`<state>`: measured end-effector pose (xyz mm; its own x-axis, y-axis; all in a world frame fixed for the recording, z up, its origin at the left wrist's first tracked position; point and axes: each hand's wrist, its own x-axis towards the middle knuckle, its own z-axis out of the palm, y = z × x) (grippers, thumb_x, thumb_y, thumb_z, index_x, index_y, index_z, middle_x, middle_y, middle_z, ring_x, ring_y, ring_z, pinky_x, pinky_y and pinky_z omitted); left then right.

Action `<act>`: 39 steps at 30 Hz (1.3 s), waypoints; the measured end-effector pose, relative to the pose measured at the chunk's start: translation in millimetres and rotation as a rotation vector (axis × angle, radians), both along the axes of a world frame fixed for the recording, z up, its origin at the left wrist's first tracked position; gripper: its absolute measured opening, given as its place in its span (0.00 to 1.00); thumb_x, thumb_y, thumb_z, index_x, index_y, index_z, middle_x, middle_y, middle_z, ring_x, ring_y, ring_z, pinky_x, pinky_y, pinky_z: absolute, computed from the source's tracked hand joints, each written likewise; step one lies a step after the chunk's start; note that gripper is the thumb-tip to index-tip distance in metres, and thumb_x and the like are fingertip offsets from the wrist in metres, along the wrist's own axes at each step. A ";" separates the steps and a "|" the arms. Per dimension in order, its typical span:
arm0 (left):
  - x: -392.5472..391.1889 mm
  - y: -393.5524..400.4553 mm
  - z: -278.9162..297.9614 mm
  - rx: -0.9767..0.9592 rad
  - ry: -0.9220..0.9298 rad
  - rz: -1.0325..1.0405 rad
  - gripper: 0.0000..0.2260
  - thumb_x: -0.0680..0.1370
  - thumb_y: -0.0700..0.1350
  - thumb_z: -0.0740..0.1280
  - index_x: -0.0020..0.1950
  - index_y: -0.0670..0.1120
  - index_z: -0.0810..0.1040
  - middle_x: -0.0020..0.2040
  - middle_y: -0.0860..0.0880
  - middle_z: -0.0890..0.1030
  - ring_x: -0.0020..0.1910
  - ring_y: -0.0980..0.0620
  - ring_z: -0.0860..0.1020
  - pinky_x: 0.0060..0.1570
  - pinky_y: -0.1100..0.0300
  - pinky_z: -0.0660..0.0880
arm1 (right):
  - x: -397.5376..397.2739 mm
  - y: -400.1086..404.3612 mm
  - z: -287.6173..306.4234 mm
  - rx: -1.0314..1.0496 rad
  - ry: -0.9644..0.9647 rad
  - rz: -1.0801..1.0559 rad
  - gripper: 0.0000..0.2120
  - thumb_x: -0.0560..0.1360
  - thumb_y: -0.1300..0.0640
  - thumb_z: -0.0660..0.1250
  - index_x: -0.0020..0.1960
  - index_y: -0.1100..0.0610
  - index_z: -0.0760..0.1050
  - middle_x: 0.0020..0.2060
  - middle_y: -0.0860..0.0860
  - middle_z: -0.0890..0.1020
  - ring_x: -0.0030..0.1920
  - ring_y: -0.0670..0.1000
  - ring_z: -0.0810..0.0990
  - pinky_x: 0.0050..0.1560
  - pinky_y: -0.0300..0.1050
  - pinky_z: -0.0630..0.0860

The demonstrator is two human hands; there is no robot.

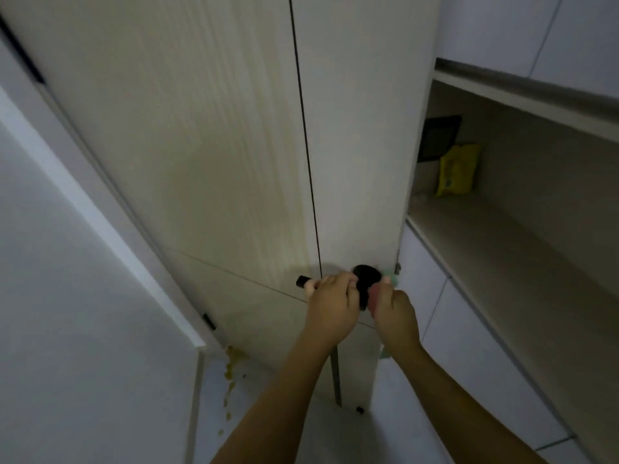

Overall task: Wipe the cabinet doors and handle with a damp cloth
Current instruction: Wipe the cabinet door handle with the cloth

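Down low, the black handle (366, 279) is held by the left hand (331, 306). A pale green cloth (393, 279) is pinched in the right hand (395, 316) against the cabinet door (355, 162).

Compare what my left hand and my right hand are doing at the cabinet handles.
The left hand grips the black bar handle bare; the right hand holds a pale green cloth against the black round handle. The left hand sits over the door seam, the right hand nearer the door's right edge. Both are curled at the same height.
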<state>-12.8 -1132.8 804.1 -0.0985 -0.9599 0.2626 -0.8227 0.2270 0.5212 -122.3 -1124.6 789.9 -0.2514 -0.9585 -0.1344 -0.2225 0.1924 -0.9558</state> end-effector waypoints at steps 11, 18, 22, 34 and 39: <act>31.3 -84.2 -13.6 0.043 0.016 0.062 0.09 0.81 0.45 0.59 0.53 0.48 0.79 0.51 0.50 0.78 0.54 0.50 0.72 0.59 0.57 0.58 | 5.3 -72.1 5.0 -0.112 0.170 -0.152 0.10 0.79 0.56 0.62 0.53 0.64 0.69 0.47 0.47 0.66 0.43 0.38 0.72 0.41 0.21 0.66; 27.3 -124.5 -16.3 0.053 0.206 0.035 0.07 0.79 0.42 0.64 0.48 0.43 0.81 0.43 0.49 0.78 0.43 0.54 0.71 0.44 0.62 0.64 | -0.7 -115.1 -17.3 -0.325 0.421 -0.067 0.19 0.77 0.55 0.65 0.67 0.53 0.70 0.54 0.52 0.77 0.56 0.52 0.72 0.56 0.45 0.72; 24.6 -141.8 -11.2 0.146 0.304 0.074 0.10 0.80 0.44 0.62 0.46 0.40 0.80 0.39 0.51 0.73 0.37 0.58 0.69 0.37 0.73 0.66 | -8.7 -128.7 -28.7 -0.391 0.412 -0.069 0.08 0.74 0.56 0.69 0.52 0.55 0.75 0.47 0.48 0.76 0.51 0.52 0.75 0.49 0.45 0.75; 32.6 -173.6 -17.1 0.376 0.687 0.066 0.07 0.79 0.45 0.64 0.45 0.48 0.81 0.44 0.44 0.82 0.45 0.47 0.80 0.50 0.56 0.76 | -12.9 -159.1 -38.3 -0.533 1.036 -0.025 0.26 0.81 0.46 0.46 0.59 0.58 0.79 0.48 0.54 0.80 0.50 0.53 0.68 0.49 0.45 0.60; 52.4 -186.2 -24.4 0.625 0.981 0.083 0.07 0.79 0.41 0.66 0.54 0.42 0.80 0.52 0.43 0.82 0.50 0.47 0.81 0.53 0.56 0.79 | 33.1 -168.5 -38.0 -0.430 1.048 -0.143 0.19 0.78 0.50 0.53 0.54 0.55 0.81 0.46 0.51 0.83 0.52 0.55 0.75 0.55 0.48 0.60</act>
